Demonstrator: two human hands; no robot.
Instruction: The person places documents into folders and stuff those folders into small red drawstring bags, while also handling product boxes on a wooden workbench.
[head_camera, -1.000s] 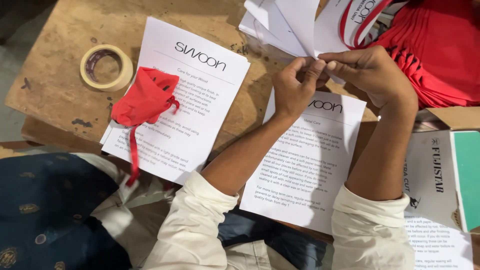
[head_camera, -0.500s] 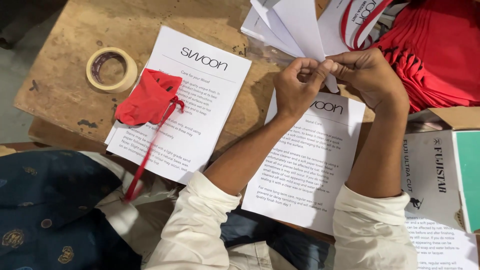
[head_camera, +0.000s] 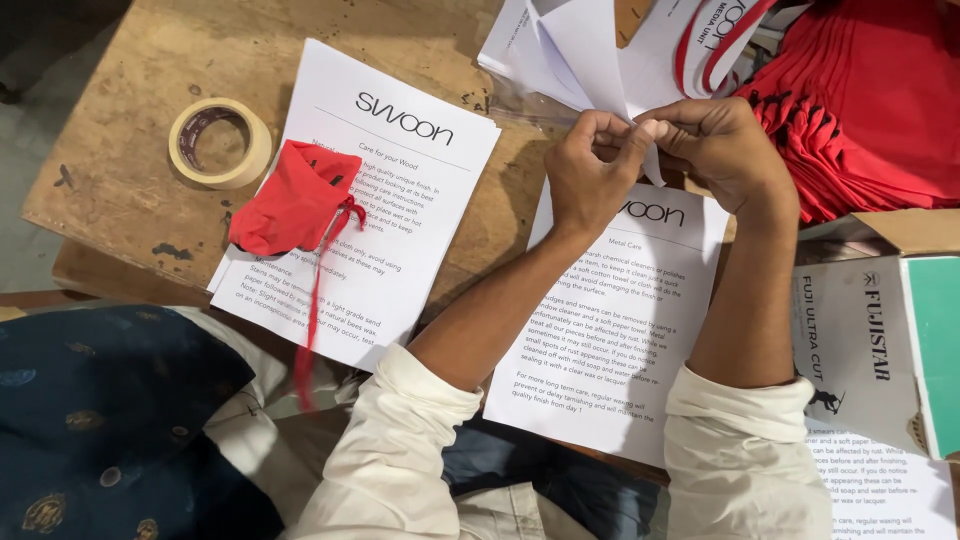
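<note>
Above a printed sheet on the bench, the left hand and right hand pinch a folded white paper with closed fingers, mid-fold; one red pouch lies finished-looking nearby.

Soft, even daylight is falling across the wooden table; the printed sheets are reading bright without glare; the forearms are casting only faint shadows; focus is holding sharp throughout, though the dark blue cloth is sinking into dimness at lower left.
</note>
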